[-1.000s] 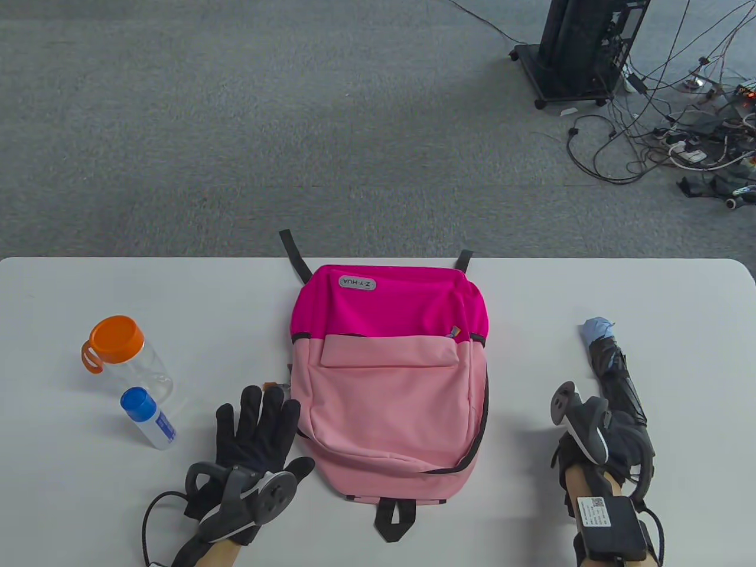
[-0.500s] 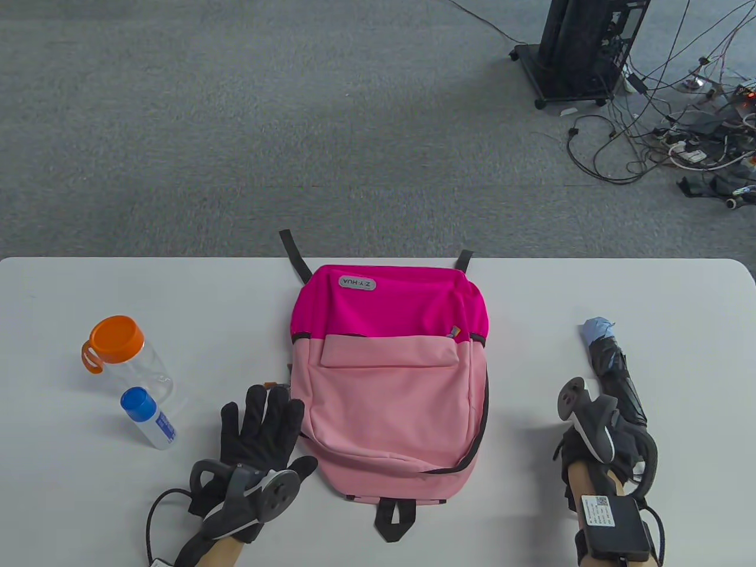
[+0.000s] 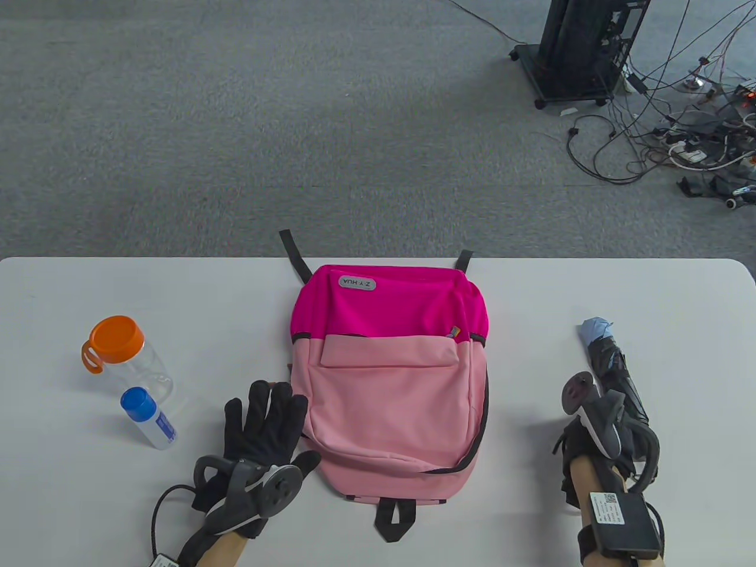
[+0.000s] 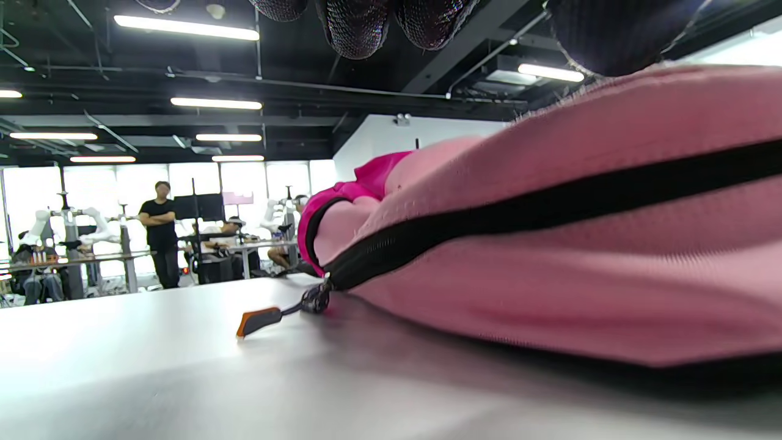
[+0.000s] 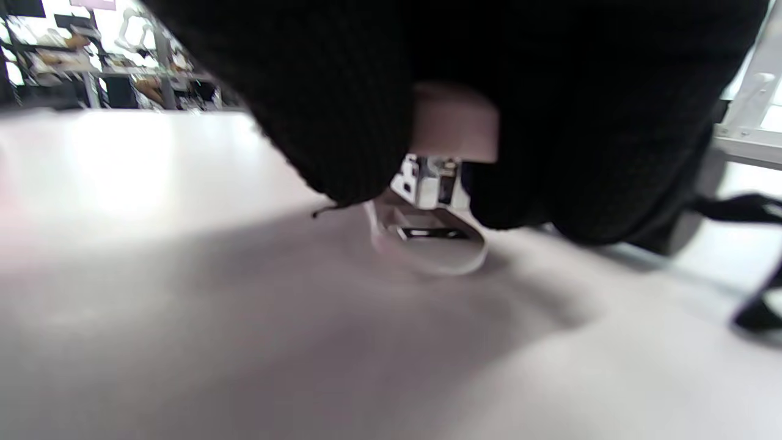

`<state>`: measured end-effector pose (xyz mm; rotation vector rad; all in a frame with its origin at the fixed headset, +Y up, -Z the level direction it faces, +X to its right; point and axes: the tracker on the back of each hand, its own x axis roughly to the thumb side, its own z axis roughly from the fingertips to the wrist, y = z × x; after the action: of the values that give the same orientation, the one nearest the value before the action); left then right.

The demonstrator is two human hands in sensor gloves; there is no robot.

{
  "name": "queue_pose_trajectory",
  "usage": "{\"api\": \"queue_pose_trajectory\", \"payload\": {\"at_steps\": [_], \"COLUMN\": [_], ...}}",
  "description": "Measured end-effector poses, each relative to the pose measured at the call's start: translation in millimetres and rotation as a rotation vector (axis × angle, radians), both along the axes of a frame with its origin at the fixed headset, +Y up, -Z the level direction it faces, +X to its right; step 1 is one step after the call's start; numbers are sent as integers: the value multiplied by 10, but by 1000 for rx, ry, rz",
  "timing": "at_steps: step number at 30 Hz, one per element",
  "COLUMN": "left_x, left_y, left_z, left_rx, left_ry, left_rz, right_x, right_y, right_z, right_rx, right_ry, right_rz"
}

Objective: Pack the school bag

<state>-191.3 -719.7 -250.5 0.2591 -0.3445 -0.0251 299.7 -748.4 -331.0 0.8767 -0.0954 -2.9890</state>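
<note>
A pink school bag [image 3: 390,378] lies flat in the middle of the white table [image 3: 531,295], its main zipper closed. My left hand [image 3: 269,422] lies open with fingers spread on the table against the bag's lower left edge. In the left wrist view my fingertips [image 4: 354,24] hang above the bag's black zipper [image 4: 550,208] and its orange zipper pull [image 4: 259,321]. A folded black umbrella [image 3: 611,366] with a blue tip lies at the right. My right hand [image 3: 614,437] curls around its handle end; in the right wrist view the fingers [image 5: 317,91] are closed low over the table.
A clear bottle with an orange lid [image 3: 118,345] and a small white bottle with a blue cap [image 3: 144,416] stand at the left of the table. The bag's black straps [image 3: 295,254] hang over the far edge. Cables and a black stand [image 3: 579,47] are on the floor.
My left hand slid slightly right, closer to the bag's edge. My right hand shifted right and nearer me onto the umbrella's handle. The bag and bottles have not moved.
</note>
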Motion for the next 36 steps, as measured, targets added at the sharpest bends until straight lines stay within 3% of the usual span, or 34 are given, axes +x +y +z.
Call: {"api": "queue_pose_trajectory", "payload": {"at_steps": [4,9,12,18,20,23,26,32,36], "left_x": [29,167,277,543,675,886,1030,1226,1227], "left_y": [200,557,756,908,901,795,637,428,363], "left_z": [-160,-464,-819,-1628,-1757,-1959,-2113,-2088,-2122], "left_rx": [-32,7,4,-96,-66,-122,-359,-499,-550], "left_ry": [38,40,77,187,185,198,198,171,233], "left_rz": [29,36,47,107,181,59,-56,-323,-360], "right_x": [-46,-124,-218,-444,-470,-481,-458,-370,-399], "right_y": [226,536,684,853,875,900,914,867,816], "right_z": [26,150,236,356,388,415,433,450,446], "right_rx": [36,125,150,181,201,218,220,239,221], "right_ry": [110,209,255,396,421,440,463,471,489], "right_rz": [-29,-61,-62,-170,-226,-226,-252,-260,-271]}}
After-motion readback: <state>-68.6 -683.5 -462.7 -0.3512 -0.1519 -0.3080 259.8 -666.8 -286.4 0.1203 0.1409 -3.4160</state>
